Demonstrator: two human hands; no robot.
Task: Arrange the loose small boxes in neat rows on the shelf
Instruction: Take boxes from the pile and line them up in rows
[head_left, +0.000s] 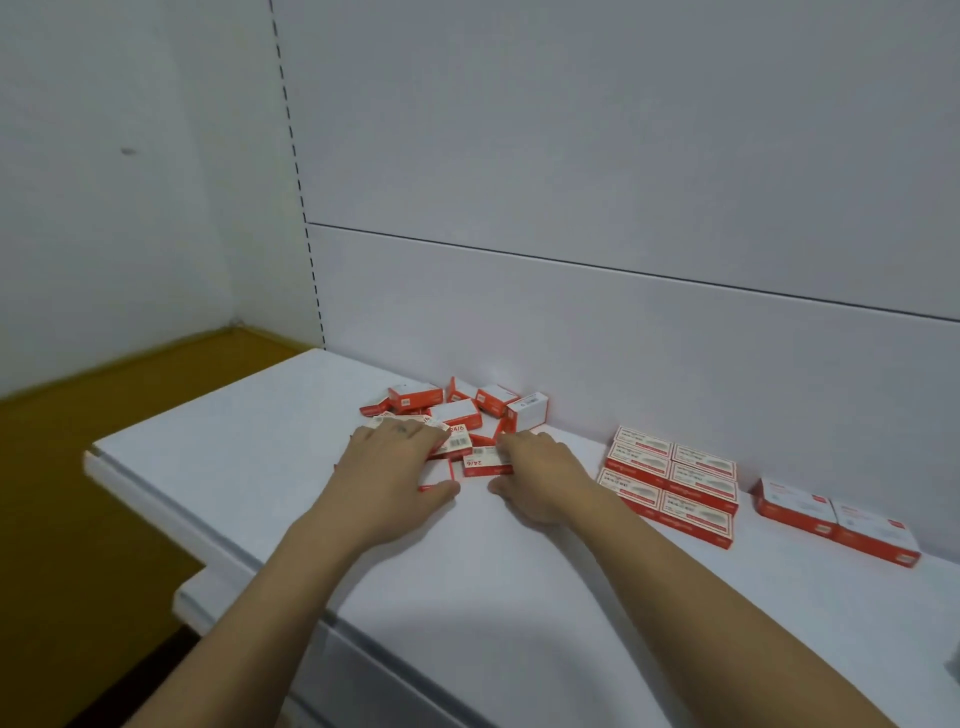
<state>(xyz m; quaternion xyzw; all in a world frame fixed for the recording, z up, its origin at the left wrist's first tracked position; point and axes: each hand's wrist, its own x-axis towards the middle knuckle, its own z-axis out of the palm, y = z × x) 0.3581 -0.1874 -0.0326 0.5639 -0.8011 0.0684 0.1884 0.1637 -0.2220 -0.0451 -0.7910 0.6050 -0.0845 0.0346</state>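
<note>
**Both hands in the box pile, fingertips mostly out of sight**

Two bare forearms (291, 597) came in from the bottom edge, elbows cut off by the frame, reaching over the white shelf (467, 597). The left hand (395, 473) lay palm down on the near side of the loose small boxes (457, 415). Its fingers were spread fairly flat on top, so that grip was apart, with the thumb against one little box. The right hand (535, 478) was just beside it, fingers bent toward a box marked 24/6 (485, 464). The knuckles hid the fingertips, so I couldn't tell if its grip was clamped on the box or only touching it. The pile sat jumbled, some boxes on edge, a few buried under the left hand. Well apart to the right were a neat block of flat boxes (670, 480) and two bigger boxes (836, 517) side by side, print too blurry to read. Behind it all stood the white back panel (623, 156), with yellowish floor (78, 441) far left.
</note>
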